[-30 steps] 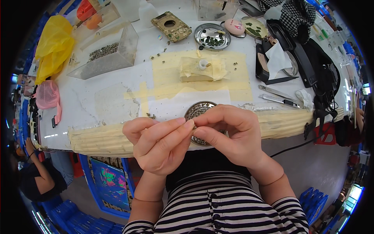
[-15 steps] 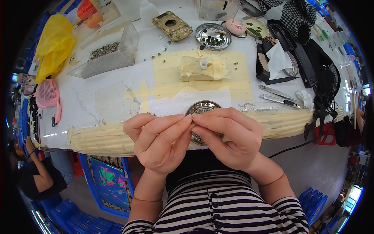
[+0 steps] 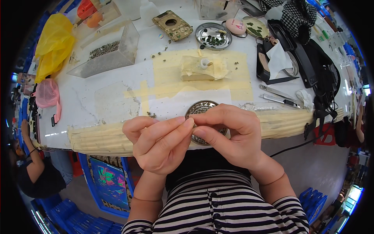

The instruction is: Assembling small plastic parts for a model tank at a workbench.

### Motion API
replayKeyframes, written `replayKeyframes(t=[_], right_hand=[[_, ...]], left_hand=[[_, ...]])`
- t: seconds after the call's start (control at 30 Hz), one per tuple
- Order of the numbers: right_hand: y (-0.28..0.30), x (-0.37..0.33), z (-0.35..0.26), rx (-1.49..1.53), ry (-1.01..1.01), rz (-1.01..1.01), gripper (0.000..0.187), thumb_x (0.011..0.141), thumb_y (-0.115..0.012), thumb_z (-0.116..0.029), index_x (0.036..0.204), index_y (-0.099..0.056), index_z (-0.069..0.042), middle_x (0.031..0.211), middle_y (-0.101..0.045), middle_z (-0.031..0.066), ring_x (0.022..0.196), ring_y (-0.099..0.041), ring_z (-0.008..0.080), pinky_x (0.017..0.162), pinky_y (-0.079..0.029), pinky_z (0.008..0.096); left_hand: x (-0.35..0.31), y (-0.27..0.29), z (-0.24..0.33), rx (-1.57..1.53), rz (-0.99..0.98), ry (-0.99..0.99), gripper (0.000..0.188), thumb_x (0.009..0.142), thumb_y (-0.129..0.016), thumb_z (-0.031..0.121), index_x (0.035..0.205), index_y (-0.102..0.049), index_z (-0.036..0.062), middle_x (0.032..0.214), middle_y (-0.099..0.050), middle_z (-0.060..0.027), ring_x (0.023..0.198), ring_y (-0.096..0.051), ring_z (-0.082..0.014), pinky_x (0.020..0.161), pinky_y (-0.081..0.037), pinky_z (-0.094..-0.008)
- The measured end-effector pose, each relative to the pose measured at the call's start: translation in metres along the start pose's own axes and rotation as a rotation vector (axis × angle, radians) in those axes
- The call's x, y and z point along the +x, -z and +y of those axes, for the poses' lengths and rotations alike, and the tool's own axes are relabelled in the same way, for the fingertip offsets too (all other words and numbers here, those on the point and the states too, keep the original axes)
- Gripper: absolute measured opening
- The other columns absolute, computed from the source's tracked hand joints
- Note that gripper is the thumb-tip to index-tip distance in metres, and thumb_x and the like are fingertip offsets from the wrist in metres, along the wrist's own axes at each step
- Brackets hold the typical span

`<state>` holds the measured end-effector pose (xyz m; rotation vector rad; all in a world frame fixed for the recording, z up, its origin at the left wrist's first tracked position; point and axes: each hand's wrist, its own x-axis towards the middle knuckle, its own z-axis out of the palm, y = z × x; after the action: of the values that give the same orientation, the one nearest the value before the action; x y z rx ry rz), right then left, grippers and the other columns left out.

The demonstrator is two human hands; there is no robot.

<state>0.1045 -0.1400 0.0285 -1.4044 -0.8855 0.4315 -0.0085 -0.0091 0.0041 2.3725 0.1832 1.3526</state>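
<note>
My left hand and my right hand meet over the front edge of the table, fingertips touching. Thumb and fingers of each are pinched around a tiny piece, mostly covered by the fingertips and too small to name. Behind and below them is a round metal dish holding many small greyish parts, partly hidden by my right hand. A few similar small parts lie on the table by my left knuckles. Beyond the dish stands a tape-covered block with a small white cup on it.
At the back are a camouflage model tank hull, a metal dish of dark green pieces and a clear bin of small parts. Tweezers and a utility knife lie right. A pink mesh strainer and yellow bag are left.
My right fingers have curled and shifted slightly around the pinch. My left hand has moved a little, showing the loose parts beside its knuckles. At far left a person's arm has moved.
</note>
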Motion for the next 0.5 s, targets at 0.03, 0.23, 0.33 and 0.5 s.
replayKeyframes(t=[0.03,0.23,0.33,0.5], right_hand=[[0.0005,0.0002,-0.0001,-0.005,-0.003,-0.013,0.015,0.084,-0.075,-0.001,0.099,-0.074,0.003,0.081,-0.070,0.0103,0.068,-0.066,0.0117,0.060,-0.052,0.0232],[0.0050,0.0001,-0.0001,0.013,-0.046,-0.066,0.014,0.086,-0.074,-0.002,0.099,-0.073,0.003,0.085,-0.071,0.0092,0.073,-0.069,0.0109,0.064,-0.054,0.0218],[0.0030,-0.0023,0.0012,0.129,-0.136,-0.054,0.013,0.087,-0.074,-0.002,0.098,-0.072,0.003,0.087,-0.071,0.0079,0.075,-0.069,0.0103,0.066,-0.055,0.0218],[0.0035,-0.0040,0.0003,0.192,-0.201,-0.036,0.012,0.085,-0.075,-0.001,0.095,-0.071,0.003,0.087,-0.072,0.0073,0.076,-0.069,0.0105,0.067,-0.056,0.0228]], left_hand=[[0.0000,-0.0003,0.0002,0.000,0.003,0.001,0.032,0.062,-0.084,0.010,0.094,-0.080,0.0151,0.098,-0.071,0.0073,0.085,-0.048,-0.0168,0.074,-0.039,-0.0262],[0.0001,0.0006,0.0002,-0.003,-0.003,-0.008,0.032,0.062,-0.085,0.011,0.094,-0.080,0.0151,0.098,-0.071,0.0077,0.086,-0.048,-0.0165,0.074,-0.039,-0.0260],[-0.0010,0.0009,-0.0009,-0.008,-0.009,-0.019,0.032,0.062,-0.085,0.011,0.094,-0.080,0.0151,0.098,-0.071,0.0078,0.086,-0.048,-0.0163,0.074,-0.039,-0.0260],[-0.0023,0.0030,-0.0013,-0.008,-0.026,-0.011,0.032,0.062,-0.084,0.011,0.094,-0.080,0.0149,0.099,-0.071,0.0079,0.086,-0.049,-0.0159,0.075,-0.038,-0.0268]])
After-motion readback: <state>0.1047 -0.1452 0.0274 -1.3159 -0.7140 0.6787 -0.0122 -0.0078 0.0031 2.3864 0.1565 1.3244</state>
